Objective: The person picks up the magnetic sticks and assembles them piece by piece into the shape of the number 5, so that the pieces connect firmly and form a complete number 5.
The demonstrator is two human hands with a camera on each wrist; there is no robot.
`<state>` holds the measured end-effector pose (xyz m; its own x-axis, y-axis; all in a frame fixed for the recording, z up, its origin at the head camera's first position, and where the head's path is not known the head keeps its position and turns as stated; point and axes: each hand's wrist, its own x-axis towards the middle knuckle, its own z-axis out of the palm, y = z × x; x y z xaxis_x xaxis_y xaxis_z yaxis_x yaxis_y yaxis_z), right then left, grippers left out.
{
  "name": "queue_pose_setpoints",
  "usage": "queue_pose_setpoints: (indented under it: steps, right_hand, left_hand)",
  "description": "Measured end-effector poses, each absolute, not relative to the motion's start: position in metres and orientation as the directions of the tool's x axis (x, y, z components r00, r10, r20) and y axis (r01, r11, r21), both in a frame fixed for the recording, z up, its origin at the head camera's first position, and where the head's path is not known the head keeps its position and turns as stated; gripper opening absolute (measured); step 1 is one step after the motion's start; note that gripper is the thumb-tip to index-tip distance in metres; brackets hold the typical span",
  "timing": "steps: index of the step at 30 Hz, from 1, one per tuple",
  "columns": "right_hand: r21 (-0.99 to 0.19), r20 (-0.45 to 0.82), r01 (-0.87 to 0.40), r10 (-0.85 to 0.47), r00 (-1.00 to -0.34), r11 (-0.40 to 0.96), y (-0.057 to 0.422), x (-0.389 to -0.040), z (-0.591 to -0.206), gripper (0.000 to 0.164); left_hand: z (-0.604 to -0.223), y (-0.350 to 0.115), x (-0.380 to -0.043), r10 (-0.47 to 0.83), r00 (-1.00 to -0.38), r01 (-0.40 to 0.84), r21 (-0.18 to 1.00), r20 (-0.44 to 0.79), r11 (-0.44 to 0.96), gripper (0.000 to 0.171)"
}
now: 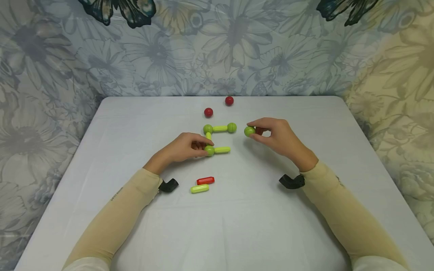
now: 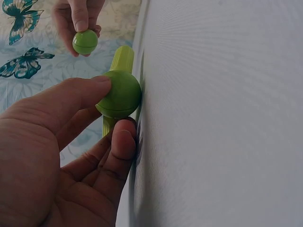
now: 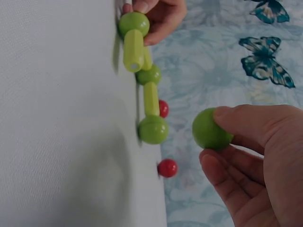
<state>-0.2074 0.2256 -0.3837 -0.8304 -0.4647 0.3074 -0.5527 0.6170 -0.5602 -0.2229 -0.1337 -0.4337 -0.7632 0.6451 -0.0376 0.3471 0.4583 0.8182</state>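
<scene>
On the table lies a joined shape of green balls and yellow-green rods, open toward the right. My left hand (image 1: 186, 146) pinches its near corner ball (image 1: 209, 151) between thumb and fingers. From that ball a rod (image 1: 222, 149) points right with a bare end. The far side has a corner ball (image 1: 208, 129), a rod (image 1: 220, 128) and an end ball (image 1: 232, 127). My right hand (image 1: 276, 135) holds a loose green ball (image 3: 210, 128) by thumb and fingertips, above the table and to the right of the shape.
Two red balls, one nearer (image 1: 208, 112) and one by the back edge (image 1: 229, 101), lie beyond the shape. A red rod (image 1: 205, 180) and a loose yellow-green rod (image 1: 199, 189) lie in front of it. Floral fabric (image 1: 234, 49) hangs behind the white table (image 1: 237, 226).
</scene>
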Motion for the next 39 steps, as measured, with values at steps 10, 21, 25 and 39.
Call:
queue_pose_setpoints:
  steps: [10,21,25,39]
  right_hand:
    - [-0.593,0.254,-0.548,-0.509,-0.822,0.589,0.217,-0.203,-0.385,0.033]
    - [-0.628,0.105,-0.472,-0.534,-0.839,0.619,0.203,-0.201,-0.399,0.036]
    - [-0.624,0.087,-0.477,-0.551,-0.830,0.619,0.199,-0.201,-0.409,0.034]
    - [-0.616,0.090,-0.481,-0.550,-0.830,0.624,0.193,-0.200,-0.418,0.034]
  left_hand:
    - [-0.435,-0.132,-0.224,0.652,-0.758,0.356,0.824,-0.021,0.441,0.030]
    - [-0.435,-0.133,-0.225,0.656,-0.755,0.366,0.824,-0.008,0.432,0.030]
    - [-0.435,-0.134,-0.225,0.655,-0.755,0.366,0.823,-0.010,0.434,0.030]
    - [-0.433,-0.133,-0.223,0.655,-0.756,0.368,0.823,-0.006,0.433,0.029]
